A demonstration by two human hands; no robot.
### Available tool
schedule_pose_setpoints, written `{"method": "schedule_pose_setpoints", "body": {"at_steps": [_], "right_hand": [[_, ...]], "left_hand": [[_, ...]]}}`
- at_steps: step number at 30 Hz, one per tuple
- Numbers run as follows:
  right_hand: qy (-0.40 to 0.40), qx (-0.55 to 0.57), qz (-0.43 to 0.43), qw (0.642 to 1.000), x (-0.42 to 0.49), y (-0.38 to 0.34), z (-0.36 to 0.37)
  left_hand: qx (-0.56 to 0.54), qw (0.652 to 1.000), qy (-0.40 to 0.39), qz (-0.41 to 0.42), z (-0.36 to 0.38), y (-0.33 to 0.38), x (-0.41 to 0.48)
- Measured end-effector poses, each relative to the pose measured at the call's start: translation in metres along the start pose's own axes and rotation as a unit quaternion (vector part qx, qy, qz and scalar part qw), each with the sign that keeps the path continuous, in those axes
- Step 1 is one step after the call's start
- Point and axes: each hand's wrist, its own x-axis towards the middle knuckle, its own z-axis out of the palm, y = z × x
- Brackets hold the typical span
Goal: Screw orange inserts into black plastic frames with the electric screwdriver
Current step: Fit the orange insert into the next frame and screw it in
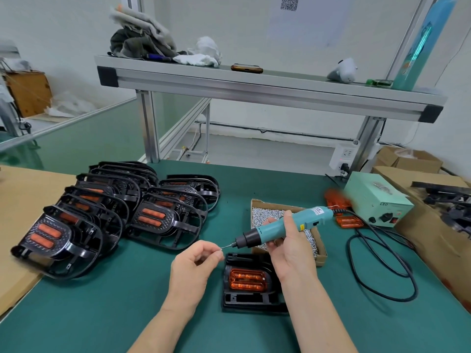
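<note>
The black frame (pixel 248 281) lies flat on the green mat (pixel 102 314), near the person, with the orange insert (pixel 246 278) sitting in its middle. The frame looks like hard, light plastic, and the insert is shiny and see-through with ridges. The right hand (pixel 288 245) is wrapped tight around the fat blue middle of the electric screwdriver (pixel 283 226), which looks like the best place to hold it. The left hand (pixel 196 266) pinches a tiny metal screw (pixel 222 248) against the tip. It is small and slippery, so easy to drop. More screws fill the cardboard box (pixel 319 256) to the right.
</note>
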Motion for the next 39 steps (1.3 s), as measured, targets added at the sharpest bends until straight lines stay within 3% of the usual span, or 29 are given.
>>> {"method": "schedule_pose_setpoints", "body": {"at_steps": [19,23,30,39], "right_hand": [[0.007,-0.021,-0.027,0.999,-0.005,0.001,0.001],[0.014,-0.050,-0.053,0.997,-0.005,0.002,0.003],[0.031,-0.080,-0.081,0.993,-0.005,-0.005,0.003],[0.028,-0.084,-0.084,0.993,-0.004,-0.010,0.003]], "left_hand": [[0.053,0.999,0.008,0.012,0.000,0.005,-0.004],[0.137,0.987,0.031,0.080,0.002,0.008,-0.009],[0.251,0.934,0.071,0.243,0.007,0.011,-0.017],[0.175,0.972,0.016,0.153,0.009,0.009,-0.015]]}}
